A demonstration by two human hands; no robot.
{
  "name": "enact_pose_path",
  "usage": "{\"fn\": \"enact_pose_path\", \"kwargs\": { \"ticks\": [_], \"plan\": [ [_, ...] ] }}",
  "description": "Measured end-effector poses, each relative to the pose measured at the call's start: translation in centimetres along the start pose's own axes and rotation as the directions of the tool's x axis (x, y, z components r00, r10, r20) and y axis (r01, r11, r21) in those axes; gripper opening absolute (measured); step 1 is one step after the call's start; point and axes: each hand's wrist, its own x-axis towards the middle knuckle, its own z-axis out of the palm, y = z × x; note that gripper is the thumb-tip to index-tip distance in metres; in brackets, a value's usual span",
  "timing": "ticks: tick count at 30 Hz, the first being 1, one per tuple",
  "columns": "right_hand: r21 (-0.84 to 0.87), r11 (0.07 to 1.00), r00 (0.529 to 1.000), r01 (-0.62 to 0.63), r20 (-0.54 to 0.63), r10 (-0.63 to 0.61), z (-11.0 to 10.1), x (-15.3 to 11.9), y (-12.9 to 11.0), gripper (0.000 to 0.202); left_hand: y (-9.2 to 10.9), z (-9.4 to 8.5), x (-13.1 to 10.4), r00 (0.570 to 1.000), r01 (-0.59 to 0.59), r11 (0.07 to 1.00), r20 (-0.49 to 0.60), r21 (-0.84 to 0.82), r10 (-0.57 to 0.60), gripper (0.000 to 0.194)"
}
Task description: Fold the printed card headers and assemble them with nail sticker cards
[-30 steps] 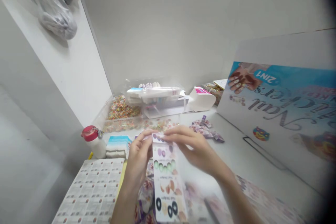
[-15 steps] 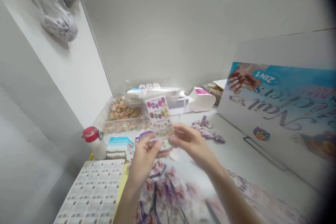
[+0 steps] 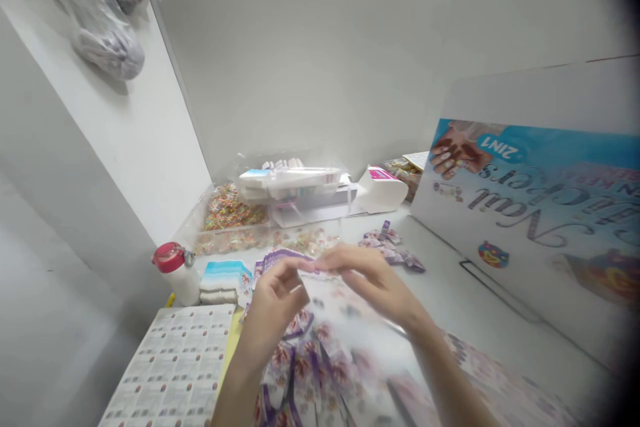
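Over the middle of the table, my left hand [image 3: 280, 297] and my right hand [image 3: 373, 280] meet at the fingertips. Between and below them a sticker sheet [image 3: 350, 303], white with small coloured marks, is smeared by motion and tilts down towards me. The right fingers are closed at its upper edge. My left fingertips are curled in at the same edge, with the thumb lower; their exact grip is partly hidden. Beneath the hands lie several purple-and-white printed packets [image 3: 305, 370], overlapping in a loose pile.
Printed label sheets [image 3: 173, 363] lie at front left, near a red-capped bottle [image 3: 177, 273] and blue-white card stacks [image 3: 226, 281]. Behind stands a clear tub of colourful bits [image 3: 233, 207]. A large Nail Stickers box [image 3: 530, 213] rises at right; more small packets [image 3: 393, 247] lie beside it.
The sticker sheet, upright and facing me before, has tipped down below my fingers and blurred. My hands have drawn together, fingertips meeting.
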Motion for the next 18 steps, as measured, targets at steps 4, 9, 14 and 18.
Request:
{"fn": "enact_pose_path", "kwargs": {
  "ticks": [4,9,14,18],
  "plan": [
    [-0.084,0.993,0.989,-0.084,-0.13,0.073,0.6,0.7,3.3,0.028,-1.2,-0.5,1.2,0.98,-0.029,0.993,-0.19,0.113,0.05,0.022],
    [-0.293,0.81,0.848,-0.508,-0.337,0.41,1.7,0.7,11.9,0.035,-1.6,-1.2,1.9,0.948,-0.09,0.991,-0.295,0.103,0.117,0.051],
    [-0.406,0.696,0.805,-0.593,-0.271,0.528,2.5,-1.7,18.2,0.025,-1.5,-1.6,2.1,0.95,-0.094,0.991,-0.29,0.1,0.119,0.048],
    [-0.476,0.613,0.761,-0.63,-0.223,0.609,3.0,-3.3,20.3,0.019,-1.8,-1.9,2.1,0.959,-0.091,0.98,-0.25,0.176,0.134,0.013]
  ]
}}
